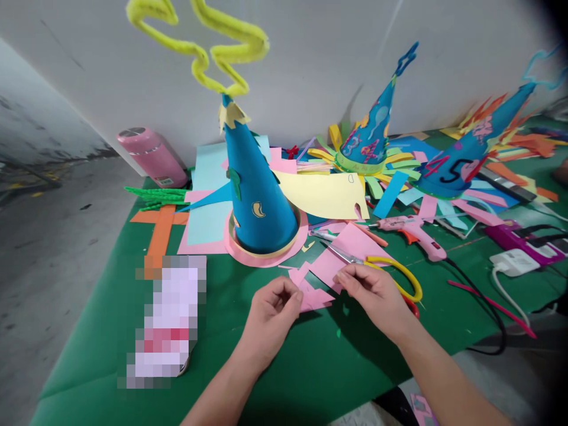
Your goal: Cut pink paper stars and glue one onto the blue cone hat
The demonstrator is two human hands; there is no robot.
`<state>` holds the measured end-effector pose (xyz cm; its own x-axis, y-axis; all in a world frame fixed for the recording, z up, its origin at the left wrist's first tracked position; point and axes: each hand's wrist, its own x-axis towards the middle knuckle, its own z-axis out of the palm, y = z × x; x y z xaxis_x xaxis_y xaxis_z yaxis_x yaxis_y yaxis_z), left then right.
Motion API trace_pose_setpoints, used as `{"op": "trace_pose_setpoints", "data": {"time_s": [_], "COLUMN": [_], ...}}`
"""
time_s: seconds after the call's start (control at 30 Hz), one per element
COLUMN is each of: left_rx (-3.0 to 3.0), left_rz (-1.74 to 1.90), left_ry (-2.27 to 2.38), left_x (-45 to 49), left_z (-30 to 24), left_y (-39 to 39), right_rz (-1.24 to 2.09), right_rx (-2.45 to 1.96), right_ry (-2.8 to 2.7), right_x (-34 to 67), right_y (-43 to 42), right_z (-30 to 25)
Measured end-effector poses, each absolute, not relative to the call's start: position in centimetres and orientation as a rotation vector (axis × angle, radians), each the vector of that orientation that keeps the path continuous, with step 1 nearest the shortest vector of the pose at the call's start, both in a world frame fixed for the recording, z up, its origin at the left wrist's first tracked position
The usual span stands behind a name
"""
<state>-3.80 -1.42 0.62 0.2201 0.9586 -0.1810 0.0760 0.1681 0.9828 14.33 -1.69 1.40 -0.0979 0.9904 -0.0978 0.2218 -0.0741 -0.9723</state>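
My left hand point(276, 313) is closed in a pinch beside pink paper scraps point(314, 297); whatever is between its fingertips is hidden. My right hand point(375, 299) pinches the lower edge of a piece of pink paper point(339, 260). Scissors point(394, 269) with yellow and red handles lie partly behind the right hand, their blades across the pink paper. Just beyond my hands stands a blue paper cone hat point(261, 201) with a pink brim point(248, 258). A bent yellow pipe cleaner point(235, 53) rises from its tip.
A pixelated light-purple object point(173, 319) lies at the left, near a pink bottle point(153, 157) and green pipe cleaners point(155, 197). To the right are a pink glue gun point(415, 231) with its cord, a purple power strip point(523, 239) and two more decorated cone hats point(370, 133).
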Motion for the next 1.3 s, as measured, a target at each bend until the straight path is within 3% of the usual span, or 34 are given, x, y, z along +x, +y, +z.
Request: {"op": "trace_pose_setpoints", "data": {"time_s": [0.23, 0.47, 0.73, 1.1, 1.3], "left_rx": [1.186, 0.979, 1.094, 1.044, 1.029], "left_rz": [0.87, 1.041, 0.809, 0.93, 0.914], "left_ry": [1.142, 1.108, 1.033, 1.038, 1.036], "left_x": [-3.8, -4.1, -3.4, -3.7, -3.5], "left_z": [0.4, 0.5, 0.3, 0.6, 0.7], "left_y": [-1.4, -1.0, -1.7, -1.5, -1.5], "right_rz": [1.418, 1.335, 1.311, 1.268, 1.407], "right_rx": [-1.275, -1.323, -1.317, -1.309, -1.237], "right_ry": [-1.488, -1.451, -1.578, -1.442, -1.488], "right_x": [11.9, 13.1, 11.8, 13.6, 11.7], "right_y": [-1.6, -1.5, -2.0, -1.4, -1.7], "right_z": [1.8, 1.3, 1.6, 1.8, 2.0]}}
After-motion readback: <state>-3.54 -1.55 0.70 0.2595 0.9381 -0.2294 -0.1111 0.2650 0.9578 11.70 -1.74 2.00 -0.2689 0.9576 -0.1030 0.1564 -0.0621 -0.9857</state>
